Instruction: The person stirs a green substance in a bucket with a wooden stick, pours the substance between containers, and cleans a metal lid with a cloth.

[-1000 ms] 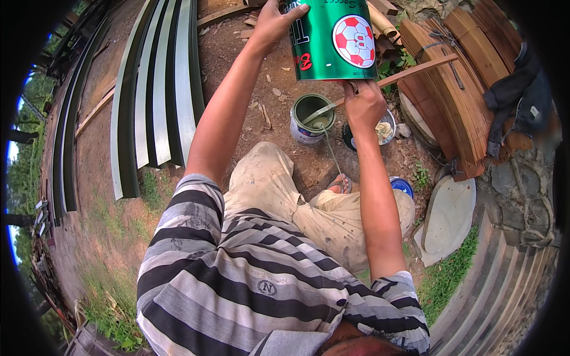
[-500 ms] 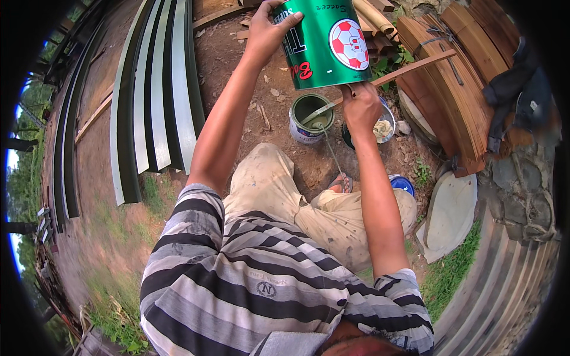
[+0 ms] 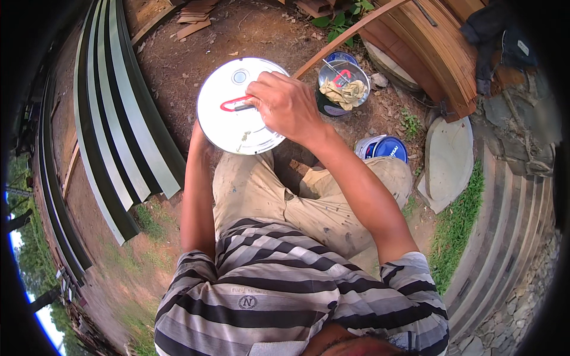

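Observation:
A large can is raised in front of me, its round white end point(image 3: 222, 121) facing up. That end has a small round cap point(image 3: 239, 76) and a red wire handle point(image 3: 228, 105). Over it lies my right hand point(image 3: 285, 107), its curled fingers closed at the handle. My left hand point(image 3: 202, 134) is at the can's left edge, its fingers hidden behind it. The can's side wall is out of sight. To the right stands a metal container point(image 3: 327, 74) with a crumpled tan cloth point(image 3: 344, 93) and a thin tool in it.
By my right knee is a paint can with a blue lid point(image 3: 387, 148). Long metal channels point(image 3: 127, 118) lie on the left. Stacked wooden boards point(image 3: 427, 65) and a wooden strip point(image 3: 341, 41) are at the far right, near a flat stone point(image 3: 449, 160).
The can has come down and left, and turned from its green side to its white end. My right hand has moved from under it onto the handle. The open can with the brush is now hidden.

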A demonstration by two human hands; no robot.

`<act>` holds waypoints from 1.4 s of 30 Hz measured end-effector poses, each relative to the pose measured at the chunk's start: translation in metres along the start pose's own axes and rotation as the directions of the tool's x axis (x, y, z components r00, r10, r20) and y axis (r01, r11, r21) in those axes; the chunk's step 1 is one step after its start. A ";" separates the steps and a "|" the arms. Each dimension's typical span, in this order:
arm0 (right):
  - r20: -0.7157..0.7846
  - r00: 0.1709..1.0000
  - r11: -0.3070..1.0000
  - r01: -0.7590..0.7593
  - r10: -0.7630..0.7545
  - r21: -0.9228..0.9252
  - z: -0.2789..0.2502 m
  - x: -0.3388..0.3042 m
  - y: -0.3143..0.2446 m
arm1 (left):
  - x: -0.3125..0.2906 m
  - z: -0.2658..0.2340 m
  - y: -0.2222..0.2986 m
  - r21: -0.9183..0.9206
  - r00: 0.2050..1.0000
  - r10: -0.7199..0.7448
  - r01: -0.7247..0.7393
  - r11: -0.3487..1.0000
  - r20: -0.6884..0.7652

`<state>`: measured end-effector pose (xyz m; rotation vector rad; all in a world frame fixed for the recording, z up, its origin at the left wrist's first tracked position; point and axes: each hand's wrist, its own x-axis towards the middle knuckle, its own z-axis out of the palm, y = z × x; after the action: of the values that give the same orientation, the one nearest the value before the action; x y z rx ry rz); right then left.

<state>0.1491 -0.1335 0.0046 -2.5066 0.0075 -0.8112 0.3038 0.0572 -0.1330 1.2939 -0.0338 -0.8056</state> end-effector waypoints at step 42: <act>0.145 0.988 0.992 0.044 -0.062 0.122 0.034 -0.038 -0.023 | -0.106 0.034 0.058 0.765 0.773 0.448 -0.592 0.253 0.449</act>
<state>0.1329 -0.0918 -0.0291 -2.4568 -0.1546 -0.6252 0.2405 0.0898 -0.0293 2.0445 -1.1285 -0.2090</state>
